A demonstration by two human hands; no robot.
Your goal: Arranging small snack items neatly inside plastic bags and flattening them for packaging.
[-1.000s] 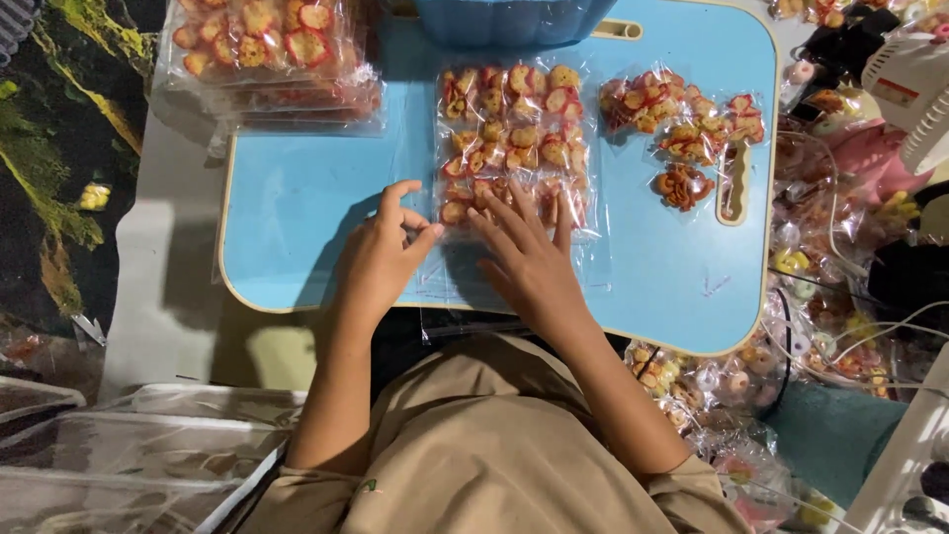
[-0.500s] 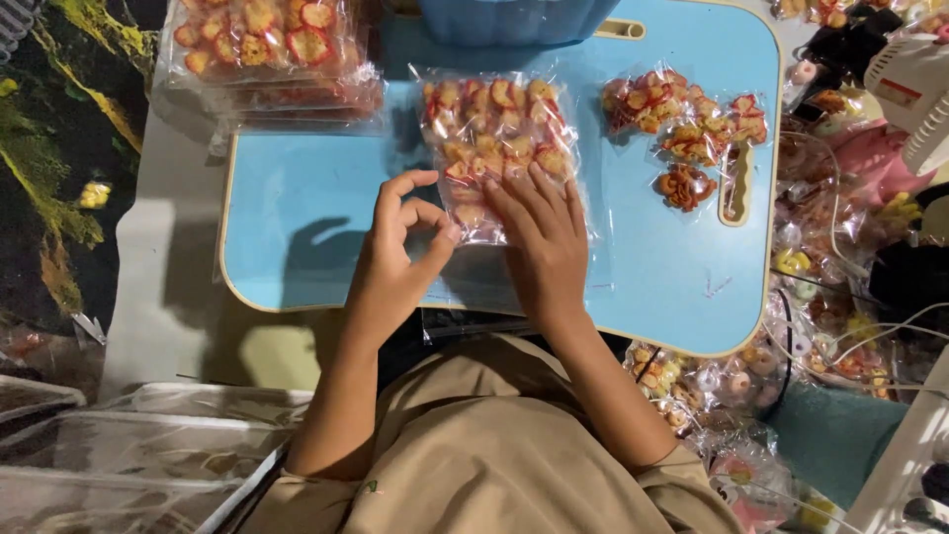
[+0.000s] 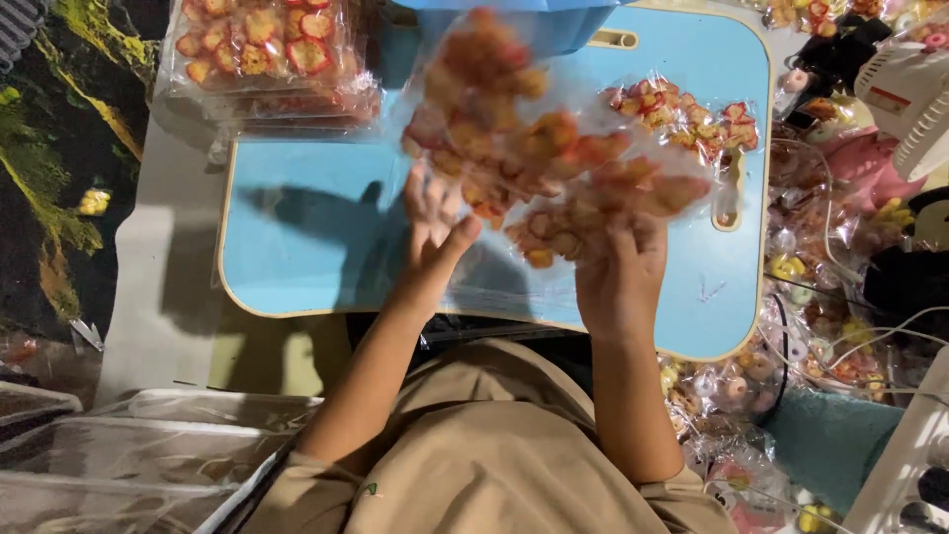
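Note:
A clear plastic bag of small red and orange trinkets (image 3: 534,148) is lifted off the light blue lap table (image 3: 297,227) and blurred with motion. My right hand (image 3: 621,272) grips its lower right edge from beneath. Under the bag's left side, my left hand (image 3: 433,229) is raised with fingers spread against it. A few loose small packets of the same trinkets (image 3: 692,119) lie on the table's right part.
A stack of filled clear bags (image 3: 267,54) sits at the table's far left corner. A blue tub (image 3: 504,15) stands at the far edge. Heaps of small packets (image 3: 751,376), cables and a white device (image 3: 909,89) crowd the right. Empty clear bags (image 3: 129,445) lie lower left.
The bag lay flat on the table under both hands; now it is lifted and tilted up toward the camera, right hand holding its lower edge, left hand raised beneath it.

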